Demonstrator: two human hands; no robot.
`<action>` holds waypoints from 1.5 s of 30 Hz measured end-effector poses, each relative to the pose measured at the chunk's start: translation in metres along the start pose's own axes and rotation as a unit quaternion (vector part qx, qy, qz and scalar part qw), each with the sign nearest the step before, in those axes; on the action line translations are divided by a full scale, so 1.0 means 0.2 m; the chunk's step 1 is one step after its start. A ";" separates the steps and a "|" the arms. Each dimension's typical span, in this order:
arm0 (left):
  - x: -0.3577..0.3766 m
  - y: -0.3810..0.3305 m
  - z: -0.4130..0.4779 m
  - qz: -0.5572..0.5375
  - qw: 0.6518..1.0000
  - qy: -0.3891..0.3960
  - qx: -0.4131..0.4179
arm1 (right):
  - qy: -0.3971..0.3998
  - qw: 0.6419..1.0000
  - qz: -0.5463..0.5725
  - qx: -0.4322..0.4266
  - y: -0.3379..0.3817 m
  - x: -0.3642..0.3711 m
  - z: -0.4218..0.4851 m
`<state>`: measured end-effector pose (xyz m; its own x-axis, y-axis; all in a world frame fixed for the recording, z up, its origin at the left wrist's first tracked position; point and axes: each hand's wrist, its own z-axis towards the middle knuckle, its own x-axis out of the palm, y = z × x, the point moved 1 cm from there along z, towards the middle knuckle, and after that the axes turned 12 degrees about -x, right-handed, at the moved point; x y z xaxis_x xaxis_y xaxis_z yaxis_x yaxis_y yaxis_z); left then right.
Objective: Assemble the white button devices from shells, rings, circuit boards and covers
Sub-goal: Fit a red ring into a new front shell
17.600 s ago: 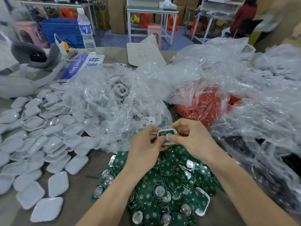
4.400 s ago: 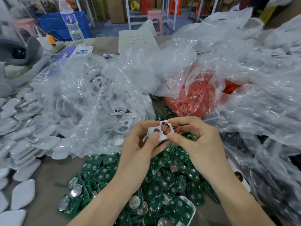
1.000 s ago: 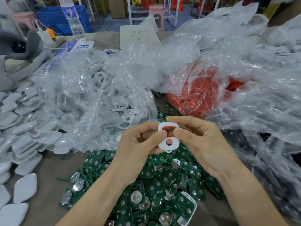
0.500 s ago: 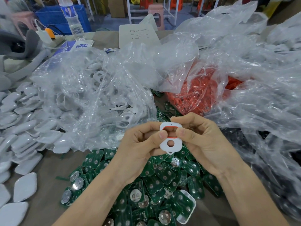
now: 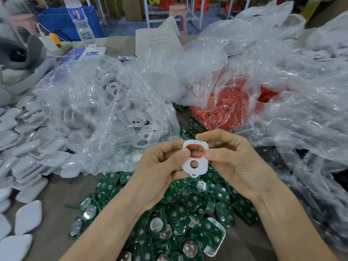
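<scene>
Both hands hold one small white plastic shell [image 5: 194, 162] at chest height above the brown bench [image 5: 52, 204]. The left hand [image 5: 158, 172] pinches its left edge with the thumb in front and the fingers [image 5: 169, 147] curled behind. The right hand [image 5: 235, 166] pinches the right edge the same way. A thin orange ring [image 5: 195, 145] sits in the shell's upper opening, and a fingertip shows through it. Below it is a small round hole.

Under the hands lies a heap of green circuit boards [image 5: 180, 204], some carrying silver coin-cell clips. Left of it are white diamond-shaped covers [image 5: 28, 147], cut off by the frame edge. Behind lie a clear plastic bag of white shells [image 5: 105, 113] and a clear bag of orange rings [image 5: 226, 106]. At the far right, dark parts under the plastic are hard to make out.

A blue and white sign [image 5: 84, 53] reads "Dete" beside partly hidden Chinese characters. A white sheet [image 5: 158, 40] bears handwritten zigzag marks that I cannot read. A clear water bottle [image 5: 81, 21] has a blue label, too blurred to read.
</scene>
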<state>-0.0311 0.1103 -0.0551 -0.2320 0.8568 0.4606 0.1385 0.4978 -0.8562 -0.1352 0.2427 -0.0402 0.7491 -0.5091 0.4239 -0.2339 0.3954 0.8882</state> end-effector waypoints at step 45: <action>0.04 0.07 -0.02 0.237 0.939 -0.146 0.201 | -0.034 0.892 -0.395 -0.215 -0.02 0.02 -0.01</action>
<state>-0.0277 0.1235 -0.0629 -0.4987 0.8663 -0.0276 -0.0676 -0.0706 -0.9952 -0.1298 0.2408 -0.0423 0.5324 -0.7979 -0.2827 0.6214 0.1416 0.7706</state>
